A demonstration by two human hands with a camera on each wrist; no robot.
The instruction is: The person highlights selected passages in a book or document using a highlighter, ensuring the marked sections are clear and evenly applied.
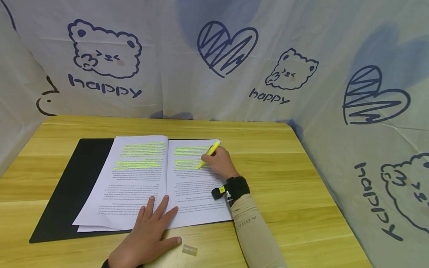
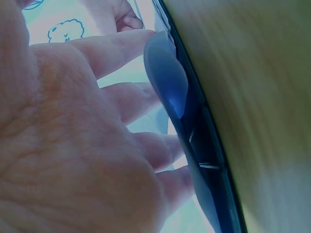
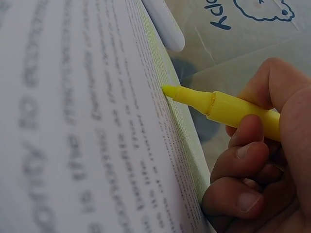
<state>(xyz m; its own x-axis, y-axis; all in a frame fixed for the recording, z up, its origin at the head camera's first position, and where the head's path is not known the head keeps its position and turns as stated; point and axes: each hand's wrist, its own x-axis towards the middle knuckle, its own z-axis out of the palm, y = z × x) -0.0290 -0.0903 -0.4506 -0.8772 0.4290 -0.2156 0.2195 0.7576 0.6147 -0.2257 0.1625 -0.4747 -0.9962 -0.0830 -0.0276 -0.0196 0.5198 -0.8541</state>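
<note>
Pinched between the thumb and fingers of my right hand (image 1: pixel 221 162) is a yellow highlighter (image 3: pixel 238 109). Its uncapped tip meets the right page (image 1: pixel 201 190) of an open stack of printed sheets, at the lower end of the yellow-marked lines. On the left page (image 1: pixel 130 190) the upper lines also carry yellow marking. My left hand (image 1: pixel 147 230) lies with spread, straight fingers, their tips on the lower part of the pages near the fold. In the left wrist view, its fingers (image 2: pixel 116 48) reach over the paper's curled edge.
Beneath the sheets is a black folder (image 1: pixel 67 201), showing mostly at the left. A small translucent cap-like cylinder (image 1: pixel 189 250) lies on the wooden table (image 1: pixel 288 193) near my left thumb. Printed cloth (image 1: pixel 174 74) hangs behind the table and along its sides.
</note>
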